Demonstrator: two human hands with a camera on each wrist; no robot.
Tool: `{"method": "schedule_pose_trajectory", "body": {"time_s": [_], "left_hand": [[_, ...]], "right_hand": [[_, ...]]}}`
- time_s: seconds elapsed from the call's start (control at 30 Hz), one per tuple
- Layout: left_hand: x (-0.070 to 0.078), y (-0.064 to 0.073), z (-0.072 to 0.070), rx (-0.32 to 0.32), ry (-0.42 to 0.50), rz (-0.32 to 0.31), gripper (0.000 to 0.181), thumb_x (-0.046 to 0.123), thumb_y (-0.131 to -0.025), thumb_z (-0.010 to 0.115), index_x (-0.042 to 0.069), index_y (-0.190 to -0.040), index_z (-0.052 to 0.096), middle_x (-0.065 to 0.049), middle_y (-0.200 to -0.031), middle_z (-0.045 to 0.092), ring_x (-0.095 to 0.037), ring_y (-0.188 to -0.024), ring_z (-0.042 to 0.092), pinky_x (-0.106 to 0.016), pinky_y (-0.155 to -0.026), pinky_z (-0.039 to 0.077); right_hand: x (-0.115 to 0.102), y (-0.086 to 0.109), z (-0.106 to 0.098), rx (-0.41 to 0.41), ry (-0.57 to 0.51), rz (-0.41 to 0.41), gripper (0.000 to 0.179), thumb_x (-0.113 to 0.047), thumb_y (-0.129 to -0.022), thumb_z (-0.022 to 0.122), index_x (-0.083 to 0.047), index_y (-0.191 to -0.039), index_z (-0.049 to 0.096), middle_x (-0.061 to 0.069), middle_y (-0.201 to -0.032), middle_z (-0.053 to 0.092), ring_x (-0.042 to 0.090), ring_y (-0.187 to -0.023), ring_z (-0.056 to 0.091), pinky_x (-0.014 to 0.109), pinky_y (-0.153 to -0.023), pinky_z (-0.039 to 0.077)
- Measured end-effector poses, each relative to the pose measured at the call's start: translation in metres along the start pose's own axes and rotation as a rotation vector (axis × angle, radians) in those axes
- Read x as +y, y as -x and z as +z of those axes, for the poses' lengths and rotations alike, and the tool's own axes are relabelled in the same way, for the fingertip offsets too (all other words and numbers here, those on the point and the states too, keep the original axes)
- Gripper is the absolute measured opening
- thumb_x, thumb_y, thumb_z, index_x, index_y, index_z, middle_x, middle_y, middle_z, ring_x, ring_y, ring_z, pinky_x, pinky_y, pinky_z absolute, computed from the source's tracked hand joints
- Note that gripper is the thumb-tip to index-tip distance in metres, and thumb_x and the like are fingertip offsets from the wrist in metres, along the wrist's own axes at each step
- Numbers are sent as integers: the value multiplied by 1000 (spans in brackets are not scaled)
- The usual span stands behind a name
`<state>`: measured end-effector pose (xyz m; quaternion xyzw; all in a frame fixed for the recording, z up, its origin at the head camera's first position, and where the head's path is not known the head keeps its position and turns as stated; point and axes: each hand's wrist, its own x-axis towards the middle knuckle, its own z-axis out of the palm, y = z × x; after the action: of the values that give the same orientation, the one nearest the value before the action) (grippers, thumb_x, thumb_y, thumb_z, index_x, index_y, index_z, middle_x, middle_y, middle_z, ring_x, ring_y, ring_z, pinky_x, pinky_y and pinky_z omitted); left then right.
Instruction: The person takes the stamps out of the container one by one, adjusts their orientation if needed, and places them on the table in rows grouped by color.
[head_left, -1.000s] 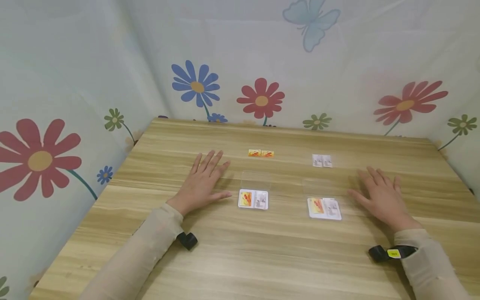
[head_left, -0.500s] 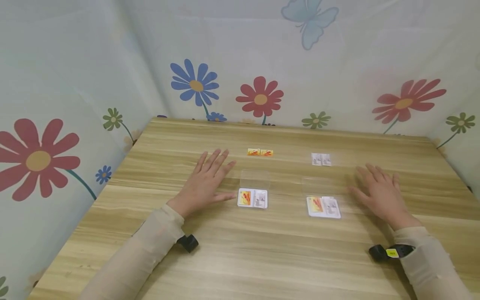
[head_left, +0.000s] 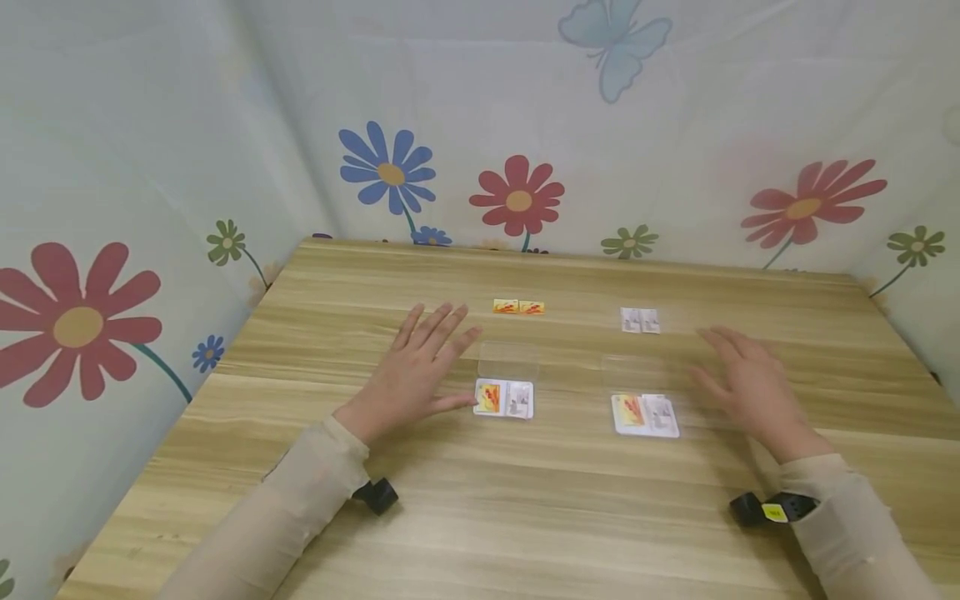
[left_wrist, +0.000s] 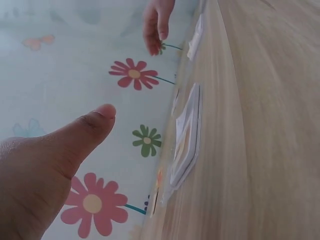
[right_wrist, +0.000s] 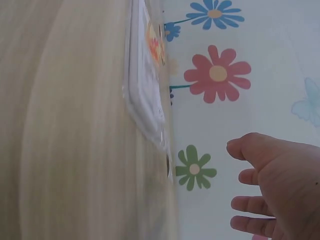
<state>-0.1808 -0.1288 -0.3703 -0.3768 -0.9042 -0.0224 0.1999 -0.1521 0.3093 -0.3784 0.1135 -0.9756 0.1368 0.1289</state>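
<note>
Two small white cases lie on the table, each with a flat clear plastic lid spread out behind it. The left case (head_left: 504, 414) (left_wrist: 196, 130) and the right case (head_left: 624, 431) (right_wrist: 137, 85) each bear one orange-yellow and one grey-white stamp-like paper. My left hand (head_left: 412, 375) (left_wrist: 45, 170) is spread beside the left case, its thumb tip close to the case's edge; whether they touch cannot be told. My right hand (head_left: 757, 387) (right_wrist: 290, 180) hovers with loose fingers to the right of the right case. Neither hand holds anything.
Farther back on the wooden table (head_left: 480, 517) lie a pair of orange-yellow papers (head_left: 506, 307) and a pair of grey-white papers (head_left: 631, 320). A flower-patterned curtain (head_left: 450, 75) hangs along the back and sides. Black wrist cameras (head_left: 381, 497) sit on both wrists.
My left hand has shifted right toward the left case. My right hand has lifted and turned slightly leftward. Cases and papers stay in place; the head view drifts a little.
</note>
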Motion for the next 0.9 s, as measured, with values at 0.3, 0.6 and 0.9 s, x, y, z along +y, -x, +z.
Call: {"method": "schedule_pose_trajectory", "body": {"time_s": [0.3,0.6,0.9], "left_hand": [[7,-3,-5,44,40,27,87,59,-76,70,11,-143,42,-15,-150,40,-31,-138,38,-51,-119,19],[13,-4,-8,45,134,18,84,53,-73,76,12,-139,46,-13,-139,51,-28,-126,49,-49,-111,34],[16,-4,-5,3,251,-24,76,46,-76,77,11,-137,49,-9,-131,56,-27,-121,53,-45,-105,41]], "right_hand": [[-25,-3,-6,31,-89,-52,54,-19,-89,67,1,-135,47,30,-135,48,49,-121,45,66,-98,34],[-50,-7,-11,11,-179,-83,51,-18,-89,67,-1,-134,49,28,-132,50,47,-120,47,64,-98,37],[-66,-12,-4,-9,-247,-129,48,-14,-89,66,-1,-132,51,23,-125,57,37,-104,57,55,-84,47]]}}
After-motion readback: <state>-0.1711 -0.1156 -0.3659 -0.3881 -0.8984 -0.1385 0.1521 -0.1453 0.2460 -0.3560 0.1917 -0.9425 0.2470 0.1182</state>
